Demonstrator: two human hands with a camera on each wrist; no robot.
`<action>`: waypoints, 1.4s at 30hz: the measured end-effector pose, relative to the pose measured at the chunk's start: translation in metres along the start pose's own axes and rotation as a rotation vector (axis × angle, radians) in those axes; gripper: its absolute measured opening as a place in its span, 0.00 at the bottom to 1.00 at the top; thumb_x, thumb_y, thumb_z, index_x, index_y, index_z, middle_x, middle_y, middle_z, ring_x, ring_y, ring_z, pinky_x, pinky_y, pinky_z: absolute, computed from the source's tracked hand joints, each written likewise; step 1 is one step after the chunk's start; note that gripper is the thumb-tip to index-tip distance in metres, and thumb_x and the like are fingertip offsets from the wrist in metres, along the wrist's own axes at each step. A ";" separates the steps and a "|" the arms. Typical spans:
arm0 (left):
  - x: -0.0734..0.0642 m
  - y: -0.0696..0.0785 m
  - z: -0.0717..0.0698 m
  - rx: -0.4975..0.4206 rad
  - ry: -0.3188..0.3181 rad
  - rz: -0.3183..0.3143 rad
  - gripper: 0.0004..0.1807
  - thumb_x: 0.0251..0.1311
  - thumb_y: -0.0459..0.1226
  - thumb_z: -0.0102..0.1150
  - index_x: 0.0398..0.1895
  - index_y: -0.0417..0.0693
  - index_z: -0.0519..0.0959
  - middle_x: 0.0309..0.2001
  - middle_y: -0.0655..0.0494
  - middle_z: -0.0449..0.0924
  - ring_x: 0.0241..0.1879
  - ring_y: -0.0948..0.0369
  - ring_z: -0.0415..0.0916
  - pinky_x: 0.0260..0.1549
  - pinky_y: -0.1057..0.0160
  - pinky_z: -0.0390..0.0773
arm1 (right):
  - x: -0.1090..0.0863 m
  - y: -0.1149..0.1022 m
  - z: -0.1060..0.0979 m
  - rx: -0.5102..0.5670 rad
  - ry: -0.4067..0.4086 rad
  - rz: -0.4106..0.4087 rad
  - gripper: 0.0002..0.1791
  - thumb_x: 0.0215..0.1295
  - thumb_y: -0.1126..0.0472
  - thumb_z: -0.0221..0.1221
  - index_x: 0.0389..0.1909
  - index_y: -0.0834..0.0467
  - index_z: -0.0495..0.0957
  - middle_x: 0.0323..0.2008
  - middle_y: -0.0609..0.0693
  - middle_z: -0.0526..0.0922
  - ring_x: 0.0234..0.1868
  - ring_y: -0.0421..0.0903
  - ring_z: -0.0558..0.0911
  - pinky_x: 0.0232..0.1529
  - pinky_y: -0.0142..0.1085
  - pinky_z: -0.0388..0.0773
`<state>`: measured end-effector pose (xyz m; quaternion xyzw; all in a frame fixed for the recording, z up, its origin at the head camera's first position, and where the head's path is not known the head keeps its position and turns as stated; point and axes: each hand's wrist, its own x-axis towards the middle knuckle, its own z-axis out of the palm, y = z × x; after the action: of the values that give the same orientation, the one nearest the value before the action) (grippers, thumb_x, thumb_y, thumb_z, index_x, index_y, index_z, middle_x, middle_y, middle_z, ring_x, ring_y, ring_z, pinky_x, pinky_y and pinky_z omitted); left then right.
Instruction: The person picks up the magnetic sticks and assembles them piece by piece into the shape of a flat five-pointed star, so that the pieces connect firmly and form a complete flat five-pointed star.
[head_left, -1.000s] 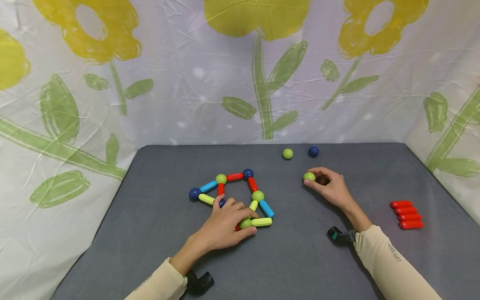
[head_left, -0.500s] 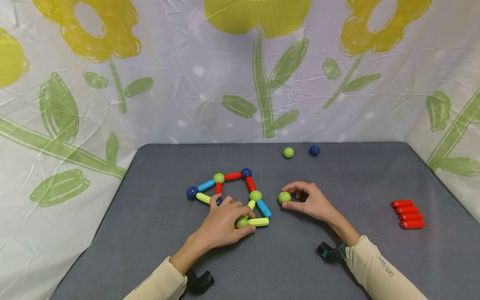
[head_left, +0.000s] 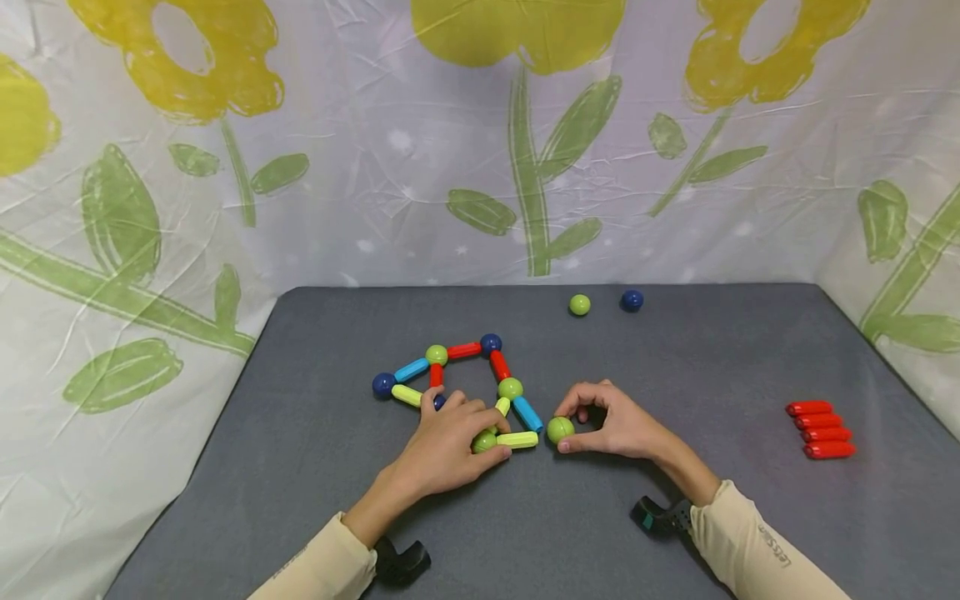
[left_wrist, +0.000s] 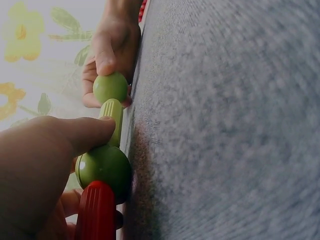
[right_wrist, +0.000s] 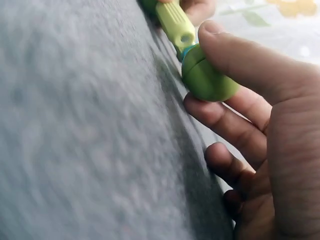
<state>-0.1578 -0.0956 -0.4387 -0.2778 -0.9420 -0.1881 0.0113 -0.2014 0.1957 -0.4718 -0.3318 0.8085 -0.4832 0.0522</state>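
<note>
My left hand point(head_left: 448, 443) pinches a light-green magnetic rod point(head_left: 521, 440) close to the green ball point(head_left: 483, 442) at its left end. Both belong to a flat frame of coloured rods and balls, partly hidden under the hand. Just to the right, my right hand point(head_left: 621, 423) holds another green ball point(head_left: 560, 430) between thumb and fingers, close by the rod's free end. In the right wrist view that ball point(right_wrist: 207, 77) overlaps the rod's tip point(right_wrist: 176, 25). A blue rod point(head_left: 528, 413) slants down from a green corner ball point(head_left: 511, 388) toward the same spot.
Several red rods point(head_left: 827, 434) lie stacked side by side at the right of the grey table point(head_left: 720, 358). A loose green ball point(head_left: 580, 305) and a dark blue ball point(head_left: 632, 301) lie near its back edge. A flower-printed cloth point(head_left: 360, 167) hangs behind.
My right hand has carried its green ball left and nearer, from the right of the table to beside the light-green rod's end. My left hand has stayed on the frame.
</note>
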 end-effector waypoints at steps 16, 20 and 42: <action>0.001 -0.002 0.002 -0.017 -0.001 0.011 0.10 0.63 0.55 0.66 0.44 0.69 0.84 0.36 0.70 0.79 0.42 0.64 0.66 0.67 0.31 0.49 | 0.000 -0.004 0.007 -0.012 -0.003 0.000 0.18 0.48 0.54 0.80 0.41 0.44 0.85 0.31 0.43 0.83 0.35 0.44 0.74 0.45 0.39 0.59; 0.001 -0.002 0.001 -0.023 -0.006 0.010 0.10 0.63 0.55 0.66 0.44 0.69 0.83 0.37 0.69 0.79 0.43 0.64 0.66 0.68 0.31 0.48 | 0.000 -0.002 0.007 -0.030 0.001 -0.016 0.19 0.47 0.54 0.80 0.40 0.42 0.85 0.31 0.41 0.82 0.34 0.42 0.73 0.44 0.38 0.58; -0.001 -0.003 0.001 -0.020 -0.022 0.026 0.12 0.65 0.55 0.64 0.49 0.70 0.83 0.41 0.68 0.81 0.44 0.63 0.67 0.68 0.31 0.47 | 0.003 -0.006 0.010 -0.083 -0.024 -0.049 0.20 0.48 0.51 0.80 0.42 0.42 0.83 0.46 0.40 0.85 0.44 0.41 0.76 0.48 0.40 0.59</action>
<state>-0.1587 -0.0978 -0.4405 -0.2923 -0.9364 -0.1942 0.0004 -0.1966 0.1846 -0.4720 -0.3591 0.8188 -0.4465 0.0363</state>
